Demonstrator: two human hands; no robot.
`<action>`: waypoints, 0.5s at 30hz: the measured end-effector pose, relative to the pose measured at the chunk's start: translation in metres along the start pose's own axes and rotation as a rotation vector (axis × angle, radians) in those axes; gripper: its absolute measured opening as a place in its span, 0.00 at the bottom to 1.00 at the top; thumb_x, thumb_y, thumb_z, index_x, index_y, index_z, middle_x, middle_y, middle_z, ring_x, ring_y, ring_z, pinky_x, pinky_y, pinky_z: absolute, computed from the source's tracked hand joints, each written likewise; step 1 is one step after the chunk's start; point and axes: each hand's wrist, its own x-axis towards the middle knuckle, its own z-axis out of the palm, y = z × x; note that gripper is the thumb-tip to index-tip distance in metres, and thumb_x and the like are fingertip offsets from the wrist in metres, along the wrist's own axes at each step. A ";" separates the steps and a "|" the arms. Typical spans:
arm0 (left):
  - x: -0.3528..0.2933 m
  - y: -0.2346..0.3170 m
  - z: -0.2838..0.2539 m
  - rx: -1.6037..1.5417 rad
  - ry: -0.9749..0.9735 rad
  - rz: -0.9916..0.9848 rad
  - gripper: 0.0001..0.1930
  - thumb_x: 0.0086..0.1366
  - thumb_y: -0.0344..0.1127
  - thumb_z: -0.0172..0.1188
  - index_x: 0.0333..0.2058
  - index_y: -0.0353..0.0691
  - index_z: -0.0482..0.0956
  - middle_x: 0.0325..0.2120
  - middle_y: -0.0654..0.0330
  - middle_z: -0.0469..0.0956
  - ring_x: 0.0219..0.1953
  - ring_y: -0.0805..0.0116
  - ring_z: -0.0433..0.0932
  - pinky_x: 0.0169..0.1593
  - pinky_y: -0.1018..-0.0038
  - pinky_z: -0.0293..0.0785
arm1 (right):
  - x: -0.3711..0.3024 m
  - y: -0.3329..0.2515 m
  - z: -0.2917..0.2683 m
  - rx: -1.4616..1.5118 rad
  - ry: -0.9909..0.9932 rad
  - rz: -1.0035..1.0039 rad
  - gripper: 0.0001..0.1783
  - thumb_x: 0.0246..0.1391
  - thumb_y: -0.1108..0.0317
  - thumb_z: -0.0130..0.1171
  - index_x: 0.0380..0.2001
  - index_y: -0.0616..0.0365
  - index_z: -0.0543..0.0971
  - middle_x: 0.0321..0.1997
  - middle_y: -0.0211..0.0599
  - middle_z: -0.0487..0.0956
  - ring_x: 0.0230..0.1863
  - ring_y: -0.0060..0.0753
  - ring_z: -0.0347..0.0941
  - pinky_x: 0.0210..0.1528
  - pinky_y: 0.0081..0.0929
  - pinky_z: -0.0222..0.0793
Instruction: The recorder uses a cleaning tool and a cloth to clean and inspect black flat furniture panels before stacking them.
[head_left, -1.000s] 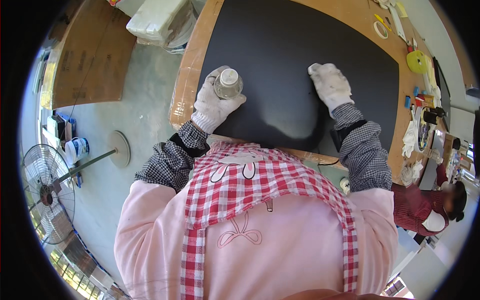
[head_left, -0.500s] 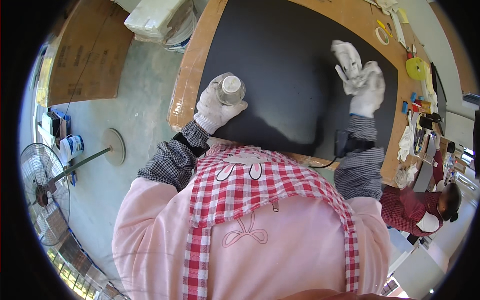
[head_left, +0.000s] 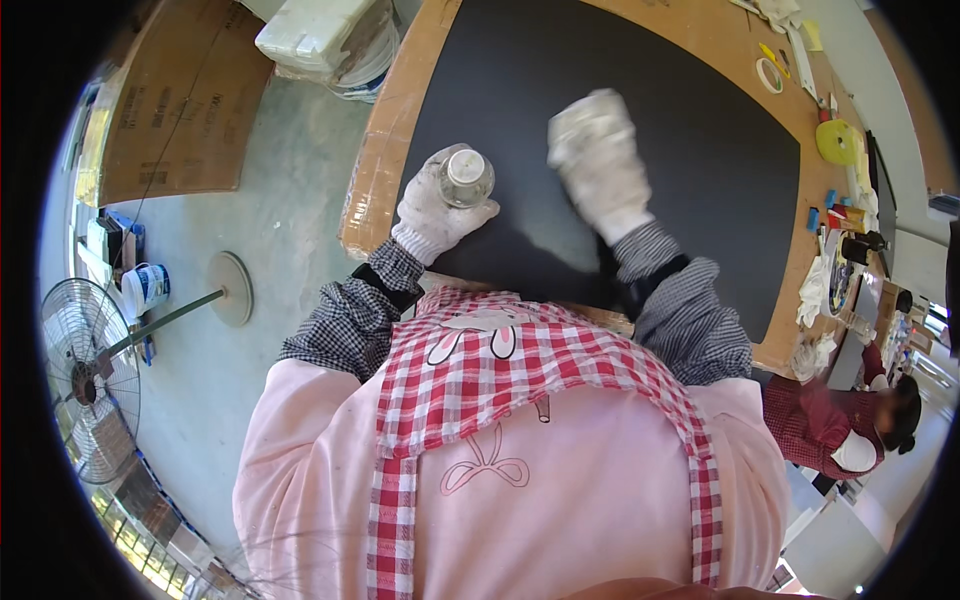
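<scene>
A large black board [head_left: 700, 150] lies on a wooden table [head_left: 385, 130] in front of me. My left hand [head_left: 430, 215], in a white glove, grips a small clear bottle [head_left: 467, 178] standing upright near the board's left edge. My right hand [head_left: 605, 185], also gloved, is blurred with motion over the middle of the board, just right of the bottle. It presses a crumpled white cloth [head_left: 580, 120] against the black surface. Checked sleeves and a red-and-white apron fill the lower part of the view.
A roll of tape [head_left: 768, 75], a yellow round object [head_left: 833, 140] and small tools lie along the table's right side. Another person [head_left: 850, 425] in red sits at the lower right. On the floor at the left are a standing fan [head_left: 85, 375], cardboard [head_left: 170, 110] and a small tub [head_left: 147, 288].
My right hand swung with the cloth from the board's middle out to the far right, then back left to beside the bottle. The left hand and bottle stayed put.
</scene>
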 end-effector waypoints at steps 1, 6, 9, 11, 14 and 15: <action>-0.001 0.000 -0.001 -0.017 0.007 -0.038 0.38 0.43 0.37 0.79 0.54 0.39 0.73 0.47 0.60 0.81 0.50 0.66 0.80 0.58 0.69 0.76 | -0.020 0.000 0.009 -0.405 0.011 -0.352 0.27 0.64 0.59 0.56 0.60 0.64 0.69 0.54 0.55 0.75 0.53 0.48 0.78 0.60 0.33 0.74; 0.001 0.018 -0.005 0.069 -0.001 0.018 0.40 0.43 0.36 0.79 0.56 0.38 0.72 0.48 0.58 0.81 0.50 0.66 0.81 0.58 0.69 0.76 | -0.012 0.102 -0.024 0.339 -0.250 0.405 0.16 0.71 0.66 0.48 0.54 0.63 0.76 0.46 0.48 0.80 0.50 0.36 0.79 0.53 0.25 0.78; 0.002 0.009 -0.004 0.087 0.003 0.013 0.39 0.44 0.34 0.79 0.57 0.38 0.71 0.47 0.58 0.81 0.49 0.66 0.81 0.58 0.69 0.76 | -0.028 0.076 -0.023 -0.239 -0.147 0.289 0.24 0.67 0.54 0.54 0.54 0.64 0.74 0.55 0.48 0.77 0.55 0.38 0.77 0.56 0.33 0.77; 0.003 -0.006 0.003 0.061 -0.008 0.008 0.38 0.46 0.33 0.78 0.56 0.37 0.70 0.46 0.58 0.81 0.49 0.67 0.81 0.57 0.69 0.77 | -0.058 0.023 0.003 -0.635 -0.064 -0.164 0.23 0.65 0.56 0.54 0.57 0.57 0.73 0.57 0.46 0.77 0.56 0.37 0.77 0.60 0.34 0.74; 0.005 -0.028 0.006 -0.165 -0.001 0.028 0.35 0.48 0.30 0.76 0.55 0.38 0.69 0.43 0.59 0.80 0.46 0.66 0.81 0.54 0.68 0.79 | -0.066 0.029 -0.021 0.132 -0.193 -0.103 0.18 0.63 0.60 0.53 0.52 0.54 0.76 0.54 0.43 0.79 0.55 0.37 0.77 0.62 0.33 0.72; 0.005 -0.027 0.005 -0.206 -0.004 0.024 0.38 0.46 0.36 0.78 0.56 0.35 0.70 0.45 0.56 0.81 0.49 0.64 0.81 0.57 0.67 0.77 | -0.050 0.034 -0.046 -0.052 -0.247 -0.053 0.16 0.64 0.60 0.52 0.48 0.56 0.79 0.51 0.37 0.80 0.55 0.36 0.77 0.63 0.32 0.70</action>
